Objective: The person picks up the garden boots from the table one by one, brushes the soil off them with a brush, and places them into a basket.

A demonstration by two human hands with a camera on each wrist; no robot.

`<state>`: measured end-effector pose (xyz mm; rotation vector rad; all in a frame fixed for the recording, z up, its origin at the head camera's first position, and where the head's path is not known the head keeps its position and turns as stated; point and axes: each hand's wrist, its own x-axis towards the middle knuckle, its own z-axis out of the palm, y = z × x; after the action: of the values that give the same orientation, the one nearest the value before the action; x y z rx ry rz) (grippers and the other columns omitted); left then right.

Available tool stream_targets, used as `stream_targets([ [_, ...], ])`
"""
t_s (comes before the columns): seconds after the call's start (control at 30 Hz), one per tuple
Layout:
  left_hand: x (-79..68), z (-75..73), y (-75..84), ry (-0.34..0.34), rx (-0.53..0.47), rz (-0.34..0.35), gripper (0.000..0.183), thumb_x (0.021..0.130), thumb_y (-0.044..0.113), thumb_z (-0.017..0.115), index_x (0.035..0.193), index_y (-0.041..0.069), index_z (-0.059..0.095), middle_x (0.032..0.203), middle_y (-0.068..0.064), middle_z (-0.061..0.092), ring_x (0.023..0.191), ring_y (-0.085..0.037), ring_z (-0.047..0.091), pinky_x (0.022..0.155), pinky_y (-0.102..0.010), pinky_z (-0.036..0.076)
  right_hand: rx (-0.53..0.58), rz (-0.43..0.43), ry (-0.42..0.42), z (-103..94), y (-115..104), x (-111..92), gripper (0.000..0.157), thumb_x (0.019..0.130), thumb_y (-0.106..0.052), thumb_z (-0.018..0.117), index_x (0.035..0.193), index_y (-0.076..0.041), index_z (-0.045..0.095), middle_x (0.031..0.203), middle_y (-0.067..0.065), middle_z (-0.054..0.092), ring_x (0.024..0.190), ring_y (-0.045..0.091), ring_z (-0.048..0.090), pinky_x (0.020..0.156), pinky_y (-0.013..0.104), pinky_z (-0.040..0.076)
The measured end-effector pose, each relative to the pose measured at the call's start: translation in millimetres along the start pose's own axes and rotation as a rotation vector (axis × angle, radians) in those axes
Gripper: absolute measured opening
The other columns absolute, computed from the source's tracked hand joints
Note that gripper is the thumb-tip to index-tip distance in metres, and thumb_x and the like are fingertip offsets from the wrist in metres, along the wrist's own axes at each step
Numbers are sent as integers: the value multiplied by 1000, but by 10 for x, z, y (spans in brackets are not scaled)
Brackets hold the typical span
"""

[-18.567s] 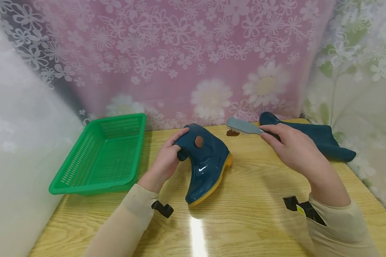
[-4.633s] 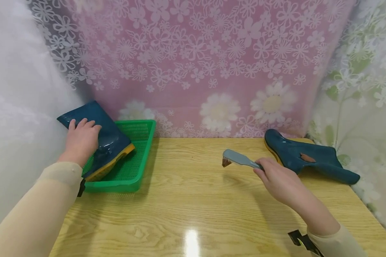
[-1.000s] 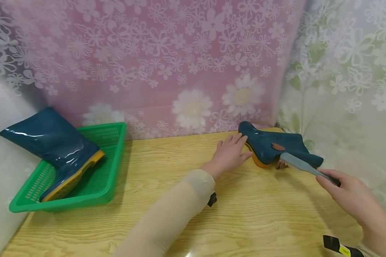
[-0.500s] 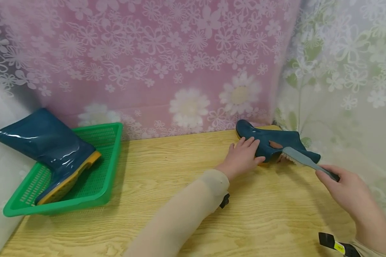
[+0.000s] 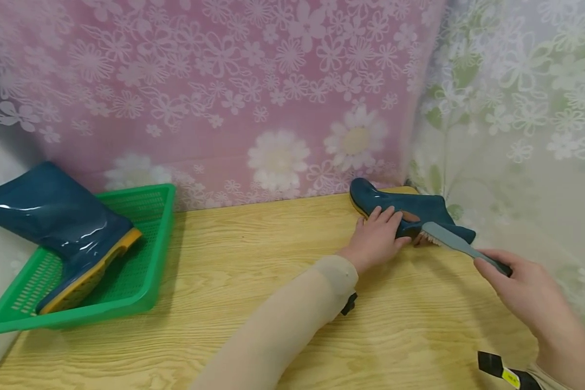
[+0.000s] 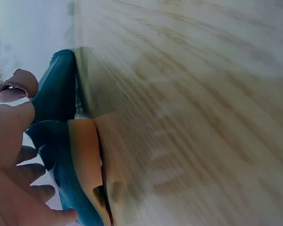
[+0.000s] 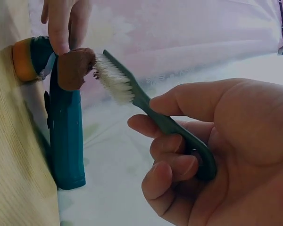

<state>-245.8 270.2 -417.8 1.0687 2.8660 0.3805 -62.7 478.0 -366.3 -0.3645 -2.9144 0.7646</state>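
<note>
A dark blue rubber boot [image 5: 431, 205] with a yellow sole lies on its side at the back right of the table. My left hand [image 5: 377, 238] rests on the boot's foot, fingers fairly straight and spread. Near the ankle shows a brown patch [image 5: 409, 216], partly behind the hand. My right hand [image 5: 531, 287] grips the dark handle of a grey-green brush [image 5: 450, 238] in front of the boot. In the right wrist view, a brown lump [image 7: 75, 70] sits at the tips of the white bristles [image 7: 115, 80], overlapping the boot; I cannot tell whether the lump touches it.
A green plastic basket [image 5: 158, 260] stands at the left, holding a matching blue boot [image 5: 68, 211] whose shaft leans out over the rim. Flowered curtains [image 5: 214, 108] hang behind the wooden table [image 5: 253, 260] and along its right side.
Earlier, one boot was held, then set in the basket by my left hand. That hand then crossed right and slid onto the other boot's foot. The brush has moved right, beside that boot.
</note>
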Motion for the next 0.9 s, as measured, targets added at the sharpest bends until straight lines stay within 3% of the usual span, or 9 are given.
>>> stream_targets([
  [0.1, 35, 23, 21, 14, 19, 1, 71, 113, 65, 45, 176, 39, 27, 182, 15, 17, 170, -16, 10, 134, -52, 23, -3, 11, -6, -9, -4, 8, 59, 119, -39, 50, 149, 12, 56, 84, 7, 50, 70, 23, 42, 61, 35, 34],
  [0.33, 57, 85, 42, 59, 108, 32, 65, 114, 64, 43, 173, 39, 35, 180, 14, 25, 169, -20, 15, 133, -55, 24, 76, 95, -28, -41, 58, -15, 68, 120, -46, 43, 155, 12, 49, 112, 23, 63, 77, 28, 48, 59, 37, 40],
  [0.53, 77, 138, 21, 94, 185, 55, 56, 118, 59, 37, 170, 39, 39, 172, 14, 38, 167, -19, 23, 132, -58, 24, 83, 118, -11, -54, 61, -32, 69, 120, -46, 42, 156, 12, 48, 106, 20, 65, 72, 25, 53, 55, 36, 43],
  [0.77, 6, 149, -37, 158, 281, 75, 48, 122, 48, 30, 165, 35, 47, 163, 13, 51, 161, -19, 36, 132, -57, 26, 132, 131, 49, -61, 92, -32, 72, 120, -46, 42, 162, 12, 43, 132, 35, 58, 74, 22, 55, 56, 36, 45],
  [0.9, -32, 119, -91, 150, 272, 92, 47, 122, 47, 30, 164, 34, 49, 162, 12, 53, 160, -19, 38, 132, -58, 25, 151, 159, 95, -72, 91, -30, 71, 119, -46, 42, 162, 11, 45, 125, 30, 59, 74, 21, 53, 56, 35, 43],
])
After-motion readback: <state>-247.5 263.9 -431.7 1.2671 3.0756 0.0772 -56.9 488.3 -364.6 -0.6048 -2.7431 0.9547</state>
